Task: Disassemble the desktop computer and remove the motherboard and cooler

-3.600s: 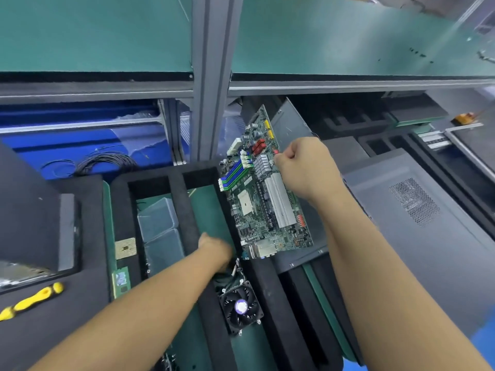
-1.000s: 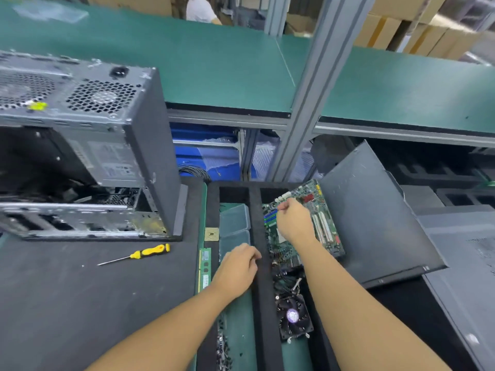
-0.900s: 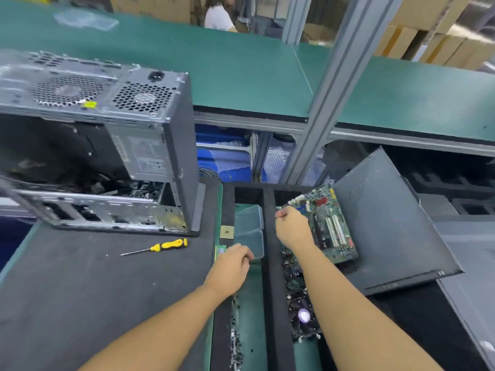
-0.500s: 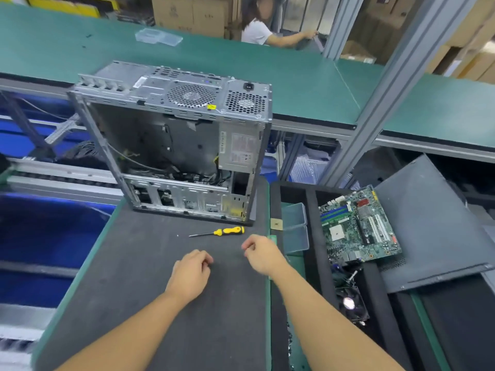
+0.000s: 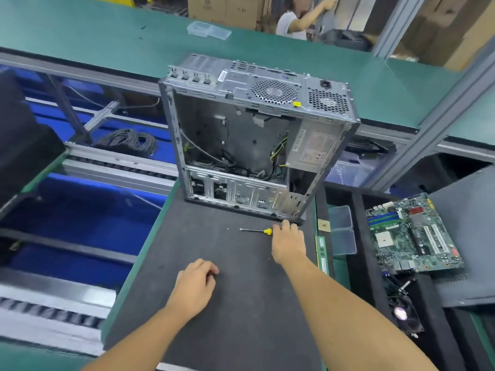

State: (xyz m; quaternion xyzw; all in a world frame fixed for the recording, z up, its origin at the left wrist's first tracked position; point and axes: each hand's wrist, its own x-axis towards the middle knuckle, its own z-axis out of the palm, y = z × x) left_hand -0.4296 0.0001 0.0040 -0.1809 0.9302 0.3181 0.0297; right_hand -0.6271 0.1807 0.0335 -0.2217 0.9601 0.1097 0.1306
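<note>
The open grey computer case [image 5: 254, 137] stands upright at the far end of the black mat [image 5: 241, 311], its inside holding only cables and the power supply. The green motherboard [image 5: 412, 236] lies to the right, leaning on a grey side panel [image 5: 471, 231]. The black cooler fan [image 5: 404, 314] sits in the foam tray slot below it. My right hand [image 5: 288, 243] lies palm-down over the yellow handle of a screwdriver [image 5: 254, 230], fingertips near the case's bottom corner; the grip is hidden. My left hand [image 5: 197, 285] rests loosely curled on the mat, holding nothing.
A black foam tray [image 5: 359, 236] right of the mat holds clear plastic boxes [image 5: 341, 228], a RAM stick [image 5: 321, 250] and a small chip [image 5: 324, 225]. A conveyor and coiled cable [image 5: 128, 140] lie left. A person [image 5: 294, 20] works behind the green shelf.
My right hand let go of the motherboard, left it on the side panel, and moved left onto the screwdriver handle. My left hand came back from the tray onto the mat. My view swung left.
</note>
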